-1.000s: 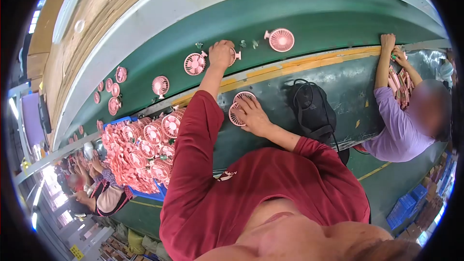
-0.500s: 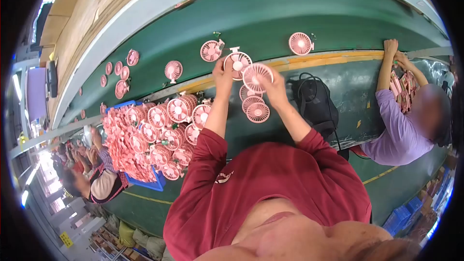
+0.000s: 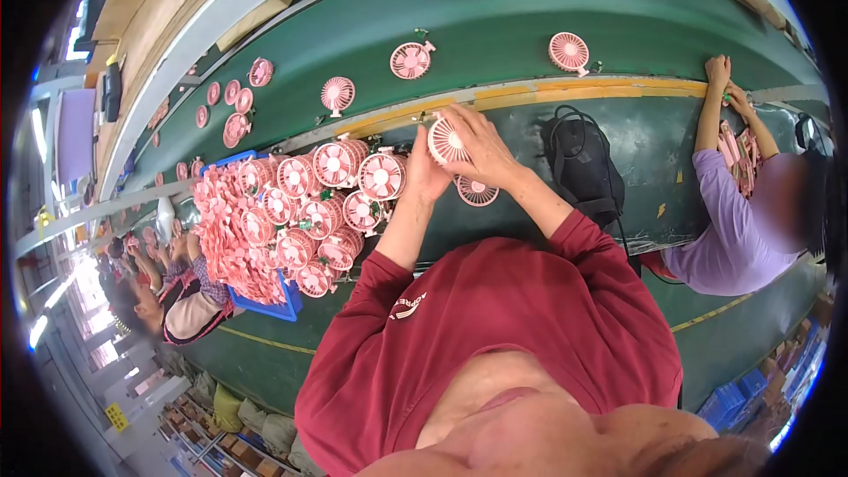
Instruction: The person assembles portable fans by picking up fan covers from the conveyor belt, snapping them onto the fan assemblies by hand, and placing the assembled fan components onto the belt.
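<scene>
Both hands meet around a pink fan head point(image 3: 445, 141) with its slotted round grille facing up. My left hand point(image 3: 426, 172) grips it from the left side, fingers closed along its edge. Over its right side lies my right hand point(image 3: 486, 152), fingers pressed on the grille cover. The fan part beneath the cover is mostly hidden. Just below my right hand, a loose pink grille cover point(image 3: 477, 192) rests on the green bench, partly covered by the hand. To the left, stacked pink fan heads point(image 3: 382, 177) stand close to my left forearm.
A blue crate point(image 3: 284, 307) heaped with pink parts stands at left. Several fan parts lie on the green belt point(image 3: 495, 9), beyond a yellow-edged rail point(image 3: 565, 90). A black bag point(image 3: 583, 163) with a cable sits at right. Co-workers sit at right, in a purple shirt point(image 3: 729, 230), and far left.
The grille cover in my right hand has come onto the fan head in my left, and both hands have drawn together and lower. The view has shifted slightly.
</scene>
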Action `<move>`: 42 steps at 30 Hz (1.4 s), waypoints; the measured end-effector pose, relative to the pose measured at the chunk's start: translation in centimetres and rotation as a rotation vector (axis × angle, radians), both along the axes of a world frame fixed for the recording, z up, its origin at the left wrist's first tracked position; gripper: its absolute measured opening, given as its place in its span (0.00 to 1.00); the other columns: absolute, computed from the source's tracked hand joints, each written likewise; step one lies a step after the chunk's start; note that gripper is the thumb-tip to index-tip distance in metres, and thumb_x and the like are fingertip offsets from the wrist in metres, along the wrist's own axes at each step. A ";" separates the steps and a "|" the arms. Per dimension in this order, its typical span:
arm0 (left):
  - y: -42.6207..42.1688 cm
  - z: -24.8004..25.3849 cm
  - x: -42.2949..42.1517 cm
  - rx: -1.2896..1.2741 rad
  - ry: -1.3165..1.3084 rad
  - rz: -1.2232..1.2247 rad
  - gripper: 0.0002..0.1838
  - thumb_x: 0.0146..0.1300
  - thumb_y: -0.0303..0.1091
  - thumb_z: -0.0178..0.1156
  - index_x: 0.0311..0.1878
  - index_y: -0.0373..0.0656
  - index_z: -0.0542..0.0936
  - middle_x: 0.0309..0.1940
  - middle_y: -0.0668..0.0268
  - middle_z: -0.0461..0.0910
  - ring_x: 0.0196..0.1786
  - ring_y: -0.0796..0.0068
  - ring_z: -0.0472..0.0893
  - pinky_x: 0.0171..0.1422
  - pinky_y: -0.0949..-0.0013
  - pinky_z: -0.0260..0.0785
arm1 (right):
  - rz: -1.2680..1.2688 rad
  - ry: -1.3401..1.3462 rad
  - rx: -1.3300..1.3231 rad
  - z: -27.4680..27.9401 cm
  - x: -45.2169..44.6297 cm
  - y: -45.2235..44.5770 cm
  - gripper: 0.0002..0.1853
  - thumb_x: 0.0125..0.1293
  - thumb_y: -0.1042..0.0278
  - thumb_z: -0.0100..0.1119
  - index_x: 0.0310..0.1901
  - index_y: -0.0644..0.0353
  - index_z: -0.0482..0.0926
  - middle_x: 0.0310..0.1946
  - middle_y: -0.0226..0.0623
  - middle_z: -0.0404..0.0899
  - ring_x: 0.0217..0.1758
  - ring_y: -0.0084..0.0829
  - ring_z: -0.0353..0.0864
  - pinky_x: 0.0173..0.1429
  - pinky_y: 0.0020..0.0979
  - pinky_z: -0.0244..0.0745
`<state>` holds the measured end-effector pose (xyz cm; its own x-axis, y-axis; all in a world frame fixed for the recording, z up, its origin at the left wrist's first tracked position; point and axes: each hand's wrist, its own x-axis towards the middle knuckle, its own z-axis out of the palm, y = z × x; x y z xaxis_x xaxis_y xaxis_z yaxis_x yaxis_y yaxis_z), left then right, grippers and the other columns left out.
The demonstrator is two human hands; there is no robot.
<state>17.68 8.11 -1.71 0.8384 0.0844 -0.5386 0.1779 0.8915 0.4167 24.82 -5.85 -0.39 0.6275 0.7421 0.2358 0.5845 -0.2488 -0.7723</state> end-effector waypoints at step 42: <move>8.0 -8.3 18.8 1.879 0.139 -0.147 0.13 0.65 0.37 0.57 0.48 0.40 0.73 0.32 0.47 0.82 0.37 0.44 0.82 0.43 0.48 0.73 | -0.616 0.501 0.409 -9.8 6.3 1.6 0.08 0.55 0.77 0.64 0.36 0.61 0.76 0.36 0.41 0.77 0.32 0.31 0.77 0.39 0.30 0.74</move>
